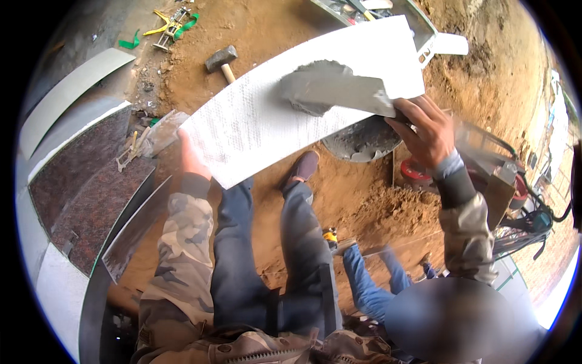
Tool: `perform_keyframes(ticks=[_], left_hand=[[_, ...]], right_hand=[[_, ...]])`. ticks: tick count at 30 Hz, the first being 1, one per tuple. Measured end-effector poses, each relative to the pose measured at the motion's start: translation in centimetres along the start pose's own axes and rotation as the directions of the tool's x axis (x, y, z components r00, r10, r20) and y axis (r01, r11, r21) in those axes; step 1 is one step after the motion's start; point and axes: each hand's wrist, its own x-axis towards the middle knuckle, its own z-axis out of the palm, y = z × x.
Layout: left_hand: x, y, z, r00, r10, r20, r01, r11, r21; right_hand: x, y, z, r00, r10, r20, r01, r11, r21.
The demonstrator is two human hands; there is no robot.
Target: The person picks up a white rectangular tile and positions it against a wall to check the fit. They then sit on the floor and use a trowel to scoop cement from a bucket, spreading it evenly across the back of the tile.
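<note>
My left hand [191, 155] grips the left end of a curved white panel [224, 121], its thumb along the edge. My right hand [427, 130] is closed on the handle end of a flat metal trowel [357, 91], whose blade lies over a patch of grey paste [321, 70] on the panel's face. Beneath the panel's lower right edge sits a round tub of grey paste [357, 142], partly hidden by the panel.
A hammer [221, 57], clamp tools [170, 30] and a tool tray [427, 39] lie beyond. Curved slabs [79, 194] stand at left. Red-and-black equipment [509, 188] is at right. Another person's jeans-clad legs [364, 282] are at lower right, on dirt [364, 206].
</note>
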Motion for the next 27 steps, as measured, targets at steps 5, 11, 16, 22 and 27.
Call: perform_keyframes(ticks=[5,11,16,22,27], left_hand=[[-0.2,1.4,1.0,0.997,0.072,-0.008,-0.071,0.992,0.108],[-1.0,3.0,3.7,0.999,0.049,0.024,-0.050,0.997,0.056],[-0.5,4.4,3.4,0.996,0.081,-0.033,-0.075,0.982,0.171],[-0.4,5.0,3.2,0.987,0.142,-0.081,-0.122,0.970,0.212],[-0.1,4.5,3.5,0.977,0.190,-0.097,-0.169,0.966,0.196]], right_hand=[[-4.1,-1.0,-2.0,0.987,0.163,0.006,-0.162,0.978,0.133],[-12.3,0.4,-6.4,0.766,0.448,0.462,-0.419,0.892,-0.170],[-9.6,3.9,-0.5,0.452,0.613,0.649,-0.441,0.785,-0.435],[-6.4,2.7,6.3,0.351,0.460,0.815,-0.483,0.835,-0.264],[-5.4,3.7,6.2,0.372,0.585,0.721,-0.530,0.771,-0.353]])
